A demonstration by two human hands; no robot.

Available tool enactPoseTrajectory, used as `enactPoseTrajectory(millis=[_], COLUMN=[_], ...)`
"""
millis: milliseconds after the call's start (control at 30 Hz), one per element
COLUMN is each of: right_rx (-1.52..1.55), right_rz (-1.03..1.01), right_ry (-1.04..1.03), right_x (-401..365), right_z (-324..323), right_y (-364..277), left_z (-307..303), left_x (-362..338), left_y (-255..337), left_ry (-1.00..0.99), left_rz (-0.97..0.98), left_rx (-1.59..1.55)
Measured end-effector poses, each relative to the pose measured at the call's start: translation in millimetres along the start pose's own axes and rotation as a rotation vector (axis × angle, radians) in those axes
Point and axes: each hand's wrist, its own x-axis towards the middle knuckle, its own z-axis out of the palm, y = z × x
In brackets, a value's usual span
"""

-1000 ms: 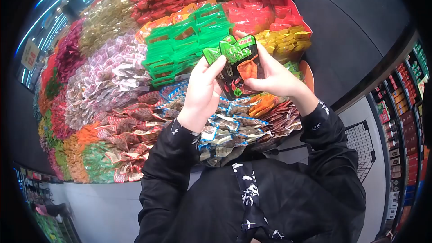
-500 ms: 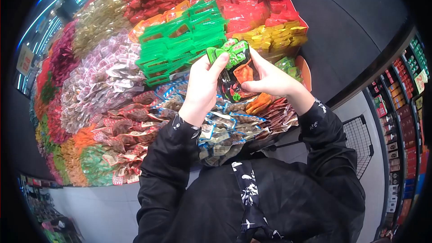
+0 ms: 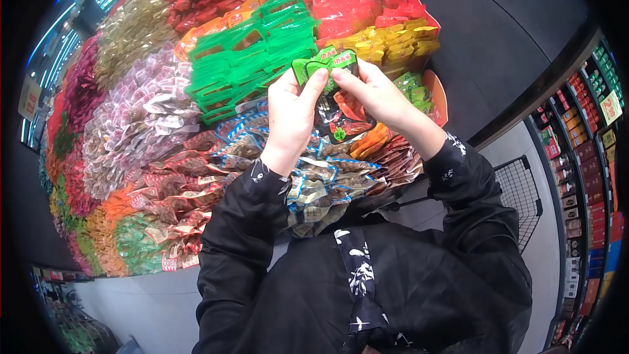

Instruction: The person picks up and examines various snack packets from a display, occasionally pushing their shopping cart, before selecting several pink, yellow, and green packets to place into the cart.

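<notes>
Two or so black-and-green snack packets (image 3: 329, 113) are held up in front of me, overlapping at their green tops; the front one has an orange-red food picture. My left hand (image 3: 292, 110) pinches the upper left edge, thumb on the front. My right hand (image 3: 380, 94) grips the upper right corner, its thumb also pressed on the green top. Behind the packets lie green snack packets (image 3: 255, 52) in rows. Below them are blue-and-white edged packets (image 3: 321, 180) and a few orange packets (image 3: 372, 141).
Yellow packets (image 3: 393, 46) and red packets (image 3: 347, 6) fill the back of the display, beside its orange side wall (image 3: 435, 95). Pale pink packets (image 3: 141, 111) are heaped at left. A black wire basket (image 3: 519, 196) stands at right, near stocked shelves (image 3: 583, 157).
My right hand has shifted its grip from the packet's side up to the top, its thumb now near my left thumb. The display sits slightly further left in view.
</notes>
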Motion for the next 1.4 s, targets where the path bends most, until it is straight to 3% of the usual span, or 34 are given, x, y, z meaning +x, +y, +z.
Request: enactPoseTrajectory(millis=[100, 200, 267, 367, 433, 500, 667, 700, 733, 800, 833, 900, 933, 1000, 1067, 1167, 1400], right_rx=[0.051, 0.095, 0.037, -0.101, -0.15, -0.027, -0.139, 0.077, 0.064, -0.446, -0.623, -1.009, -1.022, -1.079, -1.317, -1.486, -1.548], right_rz=[0.013, -0.118, -0.231, -0.241, -0.255, -0.163, -0.108, 0.062, 0.043, 0.365, 0.162, -0.102, -0.048, -0.27, -0.29, -0.397, -0.267], right_ry=[-0.01, 0.027, 0.104, 0.205, 0.223, 0.239, 0.023, -0.108, -0.114, -0.174, -0.147, 0.204, 0.255, 0.46, 0.553, 0.562, 0.486], right_x=[0, 5, 8, 11, 15, 21, 50, 59, 69, 89, 112, 154, 177, 215, 239, 270, 293], right_z=[2, 6, 8, 8, 5, 2, -20, -23, -29, -39, -51, -74, -93, -126, -152, -182, -191], right_y=[-1, 10, 12, 9, 12, 11, 27, 20, 10, -21, -10, -12, -16, -4, 1, 17, 7], left_z=[3, 5, 8, 11, 13, 9, 3, 3, 1, -3, -13, -16, -19, -26, -29, -47, -57], left_x=[-1, -1, 2, 12, 20, 30, 20, 20, 21, 24, 28, 26, 24, 17, 11, 4, 5], left_y=[1, 1, 0, -2, -1, -1, -18, -21, -22, -25, -32, -21, -15, -3, 9, 6, 21], left_ry=[0.017, 0.051, 0.067, 0.085, 0.081, 0.128, 0.066, 0.079, 0.124, 0.185, 0.162, 0.199, 0.205, 0.232, 0.233, 0.295, 0.398], left_rz=[0.038, 0.069, 0.093, 0.131, 0.11, -0.049, -0.177, -0.179, -0.22, -0.269, -0.23, -0.284, -0.273, -0.372, -0.39, -0.386, -0.31], left_rx=[0.037, 0.079, 0.089, 0.085, 0.012, 0.073, -0.227, -0.302, -0.347, -0.401, -0.362, -0.412, -0.406, -0.42, -0.356, -0.311, -0.324])
